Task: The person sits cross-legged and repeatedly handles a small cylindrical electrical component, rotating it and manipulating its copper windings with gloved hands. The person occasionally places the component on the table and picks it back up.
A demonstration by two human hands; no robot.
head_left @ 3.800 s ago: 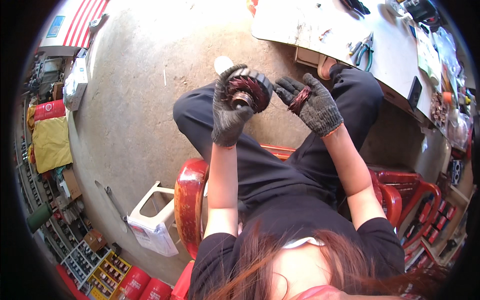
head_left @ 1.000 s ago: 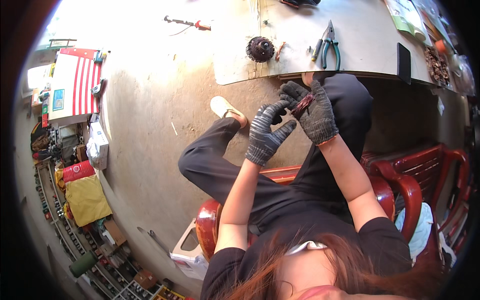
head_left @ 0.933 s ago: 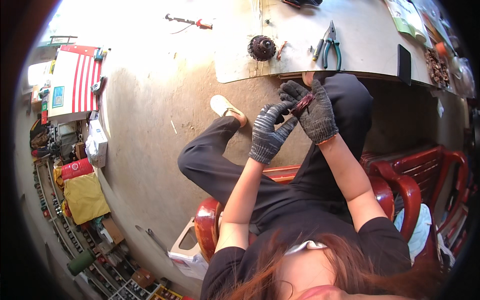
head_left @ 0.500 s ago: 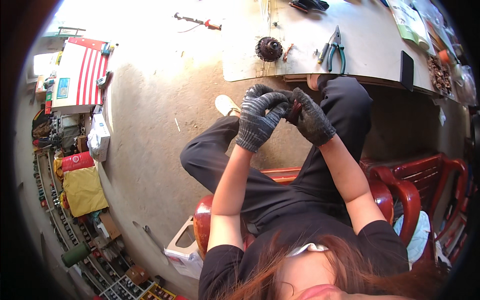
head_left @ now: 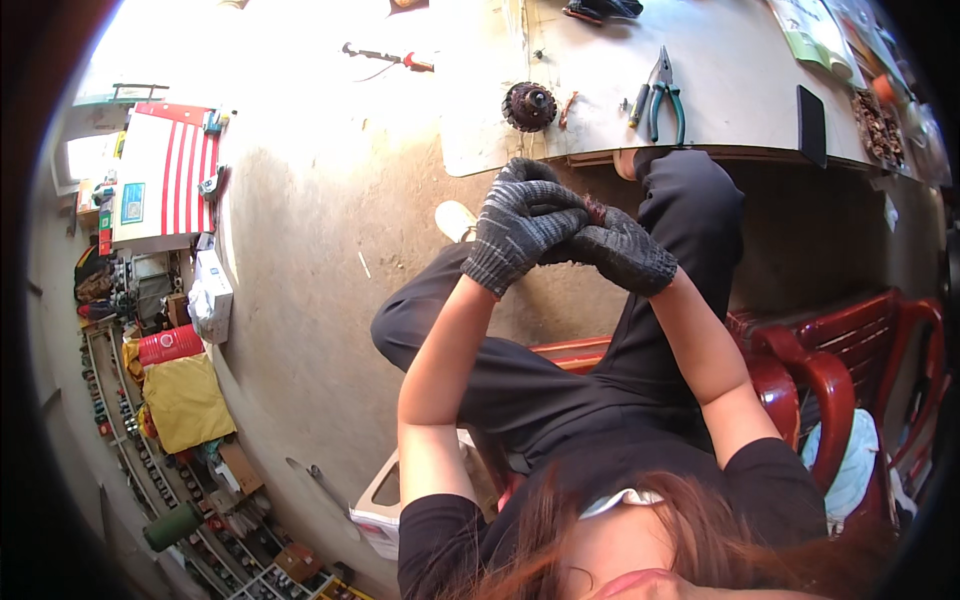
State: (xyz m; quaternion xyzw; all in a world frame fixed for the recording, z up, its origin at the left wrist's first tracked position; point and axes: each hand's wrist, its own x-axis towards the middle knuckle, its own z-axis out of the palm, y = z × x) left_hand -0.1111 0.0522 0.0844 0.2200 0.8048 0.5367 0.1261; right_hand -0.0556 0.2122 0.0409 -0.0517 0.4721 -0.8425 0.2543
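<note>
Both hands wear dark grey knit gloves and are pressed together above my knees. My left hand (head_left: pixel 520 225) wraps over the fingers of my right hand (head_left: pixel 625 250). Between them a small reddish wire piece (head_left: pixel 596 211) shows only at its tip; the rest is hidden by the gloves. A round dark wound rotor (head_left: pixel 528 106) lies on the white table (head_left: pixel 740 60) just beyond my hands, apart from them.
Green-handled pliers (head_left: pixel 662 98), a small reddish scrap (head_left: pixel 568 108) and a black phone (head_left: pixel 810 112) lie on the table. A screwdriver (head_left: pixel 385 57) lies on the concrete floor. Red plastic chairs (head_left: pixel 830 370) stand at my right. Shelves of parts line the left wall.
The rotor that my left hand held earlier now lies on the table. My hands have closed together around the reddish wire piece, the left hand folding over the right.
</note>
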